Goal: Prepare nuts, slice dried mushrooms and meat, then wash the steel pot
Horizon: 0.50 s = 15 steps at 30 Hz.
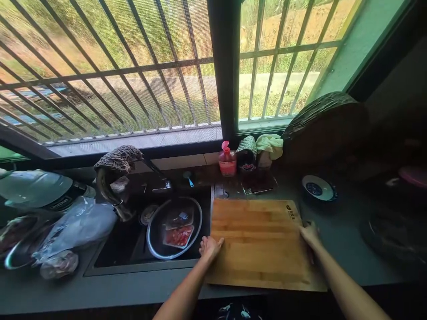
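A wooden cutting board (pixel 255 244) lies on the counter to the right of the sink, with dark printed characters in its far right corner. My left hand (pixel 210 249) grips its left edge, thumb on top and fingers over the side. On the opposite edge, my right hand (pixel 310 234) holds the board, its fingers partly hidden beside it. Left of the board, a round basin (pixel 151 242) sits in the sink. Inside the basin is a clear pack of red, meat-like pieces (pixel 179 235).
A faucet wrapped in netted cloth (pixel 118 162) rises behind the sink (pixel 113 266). Along the window stand a pink bottle (pixel 227 164) and a yellow cloth (pixel 270 146). A patterned bowl (pixel 319 188) sits right of the board. A plastic bag (pixel 80 224) and large bottle (pixel 40 189) lie left.
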{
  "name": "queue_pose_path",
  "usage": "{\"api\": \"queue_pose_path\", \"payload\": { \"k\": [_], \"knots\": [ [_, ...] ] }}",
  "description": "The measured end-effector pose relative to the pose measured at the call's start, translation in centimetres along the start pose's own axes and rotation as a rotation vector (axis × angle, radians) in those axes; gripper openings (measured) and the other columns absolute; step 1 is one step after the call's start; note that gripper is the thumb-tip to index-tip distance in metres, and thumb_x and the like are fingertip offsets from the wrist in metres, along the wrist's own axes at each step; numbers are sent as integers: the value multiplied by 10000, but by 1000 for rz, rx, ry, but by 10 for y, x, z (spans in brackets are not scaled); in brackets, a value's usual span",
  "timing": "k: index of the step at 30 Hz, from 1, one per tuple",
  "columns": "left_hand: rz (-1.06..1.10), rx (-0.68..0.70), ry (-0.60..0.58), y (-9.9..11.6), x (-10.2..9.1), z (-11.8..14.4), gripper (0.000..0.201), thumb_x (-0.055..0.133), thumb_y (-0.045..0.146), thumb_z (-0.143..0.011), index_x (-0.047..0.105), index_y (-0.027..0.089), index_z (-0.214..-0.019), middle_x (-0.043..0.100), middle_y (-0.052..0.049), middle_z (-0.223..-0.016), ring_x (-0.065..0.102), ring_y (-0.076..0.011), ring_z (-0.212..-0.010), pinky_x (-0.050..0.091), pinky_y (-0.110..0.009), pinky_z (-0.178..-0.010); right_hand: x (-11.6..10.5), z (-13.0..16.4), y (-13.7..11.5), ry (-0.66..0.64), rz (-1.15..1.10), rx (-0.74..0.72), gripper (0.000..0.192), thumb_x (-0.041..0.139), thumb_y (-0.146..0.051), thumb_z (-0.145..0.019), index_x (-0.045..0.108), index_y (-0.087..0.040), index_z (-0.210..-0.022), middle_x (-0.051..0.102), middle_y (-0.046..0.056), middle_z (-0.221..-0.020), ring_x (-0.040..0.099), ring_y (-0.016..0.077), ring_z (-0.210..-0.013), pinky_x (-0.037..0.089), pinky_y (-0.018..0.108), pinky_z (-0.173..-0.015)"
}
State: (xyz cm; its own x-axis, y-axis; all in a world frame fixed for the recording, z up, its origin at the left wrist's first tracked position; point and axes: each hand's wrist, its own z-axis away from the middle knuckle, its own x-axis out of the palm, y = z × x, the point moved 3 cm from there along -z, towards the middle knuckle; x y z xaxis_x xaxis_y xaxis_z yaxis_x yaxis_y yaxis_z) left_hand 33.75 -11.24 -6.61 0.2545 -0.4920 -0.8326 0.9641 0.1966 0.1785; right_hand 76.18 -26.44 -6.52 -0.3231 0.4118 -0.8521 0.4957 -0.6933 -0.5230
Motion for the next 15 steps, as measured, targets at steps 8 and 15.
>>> {"api": "queue_pose_path", "payload": {
  "k": [8, 15],
  "knots": [
    [18, 253, 168, 1, -50, -30, 380, 468, 395, -761, 583, 157, -1033, 566, -118, -1068, 494, -246, -1016, 382, -309, -804, -29, 36, -13, -187, -21, -9, 441, 505, -291, -575, 569, -178, -996, 636, 81, -849, 586, 252, -803, 432, 299, -658],
    [171, 270, 101, -2, -102, -65, 269, 530, 403, -737, 672, 178, -770, 666, -50, -745, 598, -190, -741, 387, -222, -609, -84, 47, -25, -287, -267, -18, 425, 576, -422, -603, 589, -166, -941, 623, 32, -751, 580, 195, -692, 448, 257, -601]
  ]
}}
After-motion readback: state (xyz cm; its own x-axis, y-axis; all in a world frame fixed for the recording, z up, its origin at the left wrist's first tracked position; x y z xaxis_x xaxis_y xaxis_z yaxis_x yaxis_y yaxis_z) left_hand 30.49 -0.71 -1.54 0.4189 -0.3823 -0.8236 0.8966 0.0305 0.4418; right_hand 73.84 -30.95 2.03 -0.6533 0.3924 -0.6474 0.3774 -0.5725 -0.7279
